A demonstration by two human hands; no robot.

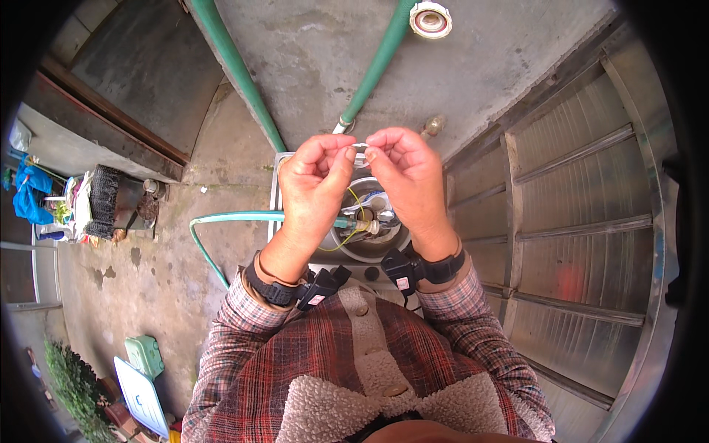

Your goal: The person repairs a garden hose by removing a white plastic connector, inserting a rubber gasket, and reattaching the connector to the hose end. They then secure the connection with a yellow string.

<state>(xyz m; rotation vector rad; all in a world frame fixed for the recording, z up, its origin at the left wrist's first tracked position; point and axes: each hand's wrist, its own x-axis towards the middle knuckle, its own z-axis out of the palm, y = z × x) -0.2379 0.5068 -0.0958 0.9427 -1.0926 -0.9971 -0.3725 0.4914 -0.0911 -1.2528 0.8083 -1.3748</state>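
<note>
Thumbs and fingertips of my left hand point(316, 184) and my right hand point(402, 184) are pinched close together on a small, thin, pale ring point(360, 145), partly hidden by the fingers. Below them is a metal sink unit point(276, 177) with a round steel basin point(369, 258). A teal hose point(244, 215) runs in from the left behind my left wrist to a pale metal coupling point(367, 225) over the basin. A thin yellow-green strand point(354, 196) curves beside it, and white and blue items lie inside, too small to make out.
Green pipes point(380, 59) and a white fitting point(430, 21) are at the grey concrete wall point(495, 59). A ribbed panel door point(576, 273) stands right. Left are a cluttered bench point(103, 203), a green container point(144, 356), a pale blue board point(140, 395) and a shrub point(70, 376).
</note>
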